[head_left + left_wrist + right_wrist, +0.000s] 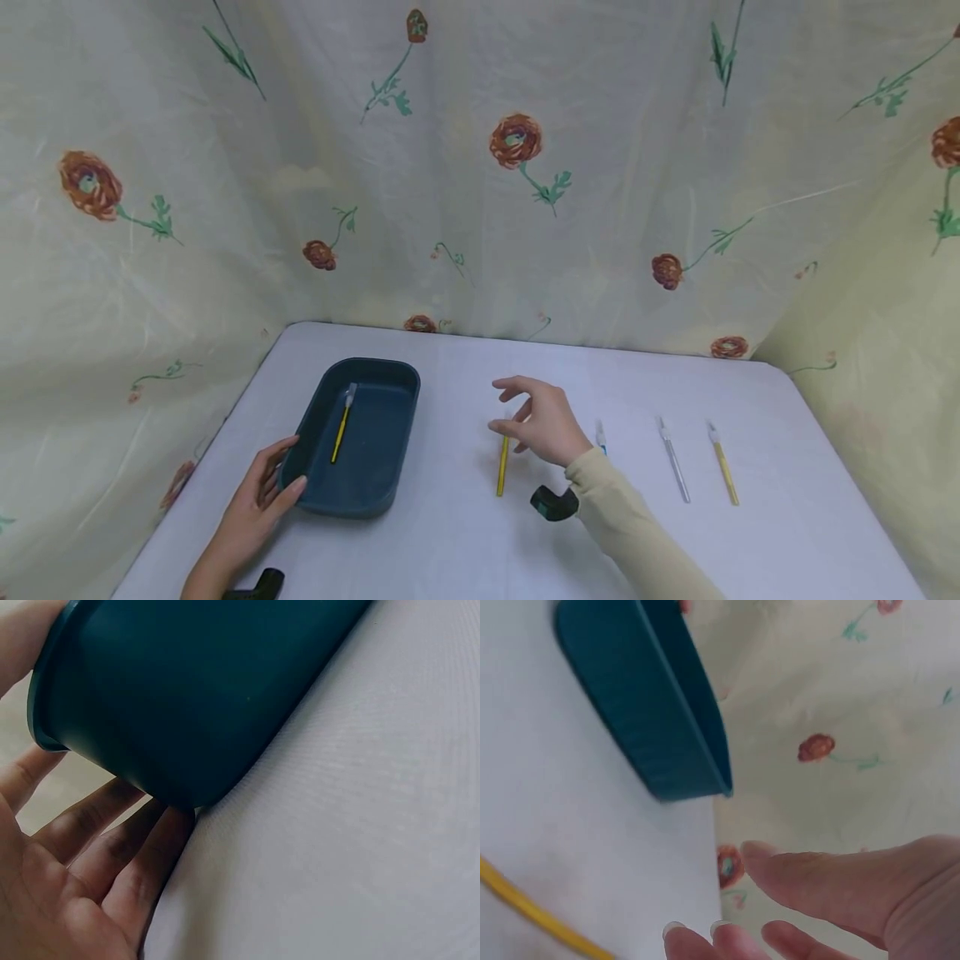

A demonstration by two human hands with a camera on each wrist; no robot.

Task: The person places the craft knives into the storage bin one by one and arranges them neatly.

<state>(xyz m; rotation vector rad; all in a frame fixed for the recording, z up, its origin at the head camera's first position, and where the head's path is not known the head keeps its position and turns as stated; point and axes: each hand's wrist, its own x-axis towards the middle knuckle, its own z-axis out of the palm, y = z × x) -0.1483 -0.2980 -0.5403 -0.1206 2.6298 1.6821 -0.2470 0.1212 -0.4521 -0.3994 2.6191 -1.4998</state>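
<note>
My left hand (251,500) grips the near left corner of a dark teal tray (367,497), its thumb at the rim and its fingers against the outer wall. In the left wrist view, fingertips touch the tray's lower edge. Inside the tray lies a slim yellow stick (341,433) with a clear tip, like a capped craft knife. Above a second yellow stick (502,471) on the table hovers my right hand (542,421), thumb and fingers apart, holding nothing. That hand hides the stick's far end. The yellow stick (544,919) shows blurred in the right wrist view.
To the right lie a blue clear-tipped stick (602,435), partly behind the right wrist, a silver one (675,462) and a gold one (724,467). A white cloth covers the table (465,558). Flowered curtains (450,208) hang behind and at both sides.
</note>
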